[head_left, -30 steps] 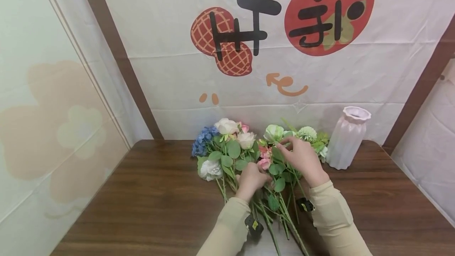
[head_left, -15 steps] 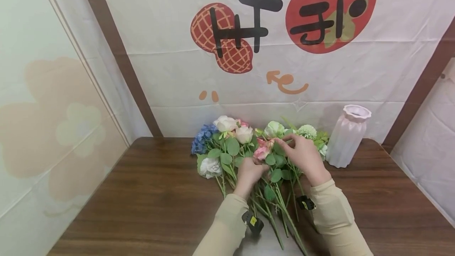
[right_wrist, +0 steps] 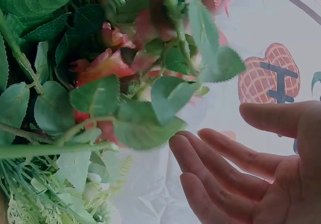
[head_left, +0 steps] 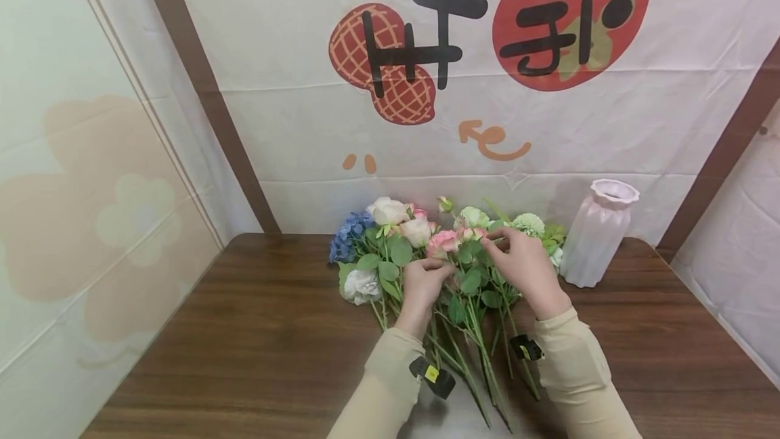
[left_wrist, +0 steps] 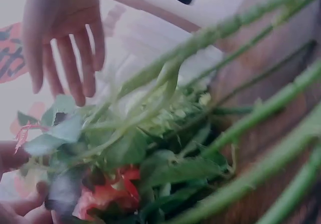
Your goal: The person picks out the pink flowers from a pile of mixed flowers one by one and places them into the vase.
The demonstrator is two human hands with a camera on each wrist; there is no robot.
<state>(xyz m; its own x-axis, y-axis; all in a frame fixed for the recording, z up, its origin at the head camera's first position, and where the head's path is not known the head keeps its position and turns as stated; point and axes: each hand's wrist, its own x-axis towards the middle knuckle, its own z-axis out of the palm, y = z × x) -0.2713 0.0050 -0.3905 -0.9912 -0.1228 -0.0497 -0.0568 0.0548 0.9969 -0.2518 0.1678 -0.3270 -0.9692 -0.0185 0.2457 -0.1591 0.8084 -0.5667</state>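
Note:
In the head view my left hand [head_left: 423,286] pinches a stem of pink artificial roses [head_left: 443,242]. Its fingertips [left_wrist: 31,204] show beside leaves at the lower left of the left wrist view. My right hand [head_left: 524,266] is just right of the pink blooms, fingers extended and apart. The right wrist view shows its fingers [right_wrist: 225,184] beside a green leaf [right_wrist: 143,126], with nothing held. Below the left hand, green stems [head_left: 475,364] run toward the table's front. Foliage hides part of the left hand's pinch.
Left of the hands lie blue hydrangea [head_left: 350,236], cream roses [head_left: 388,211] and a white flower [head_left: 362,286]. Green pompom flowers [head_left: 528,224] lie at the back right. A pale ribbed vase [head_left: 594,239] stands on the wooden table [head_left: 262,344], before a printed cloth backdrop [head_left: 286,127].
My left hand has moved up, away from me, and the pink roses have shifted toward the backdrop with it. My right hand stays nearly in place, its fingers now slightly apart from the blooms.

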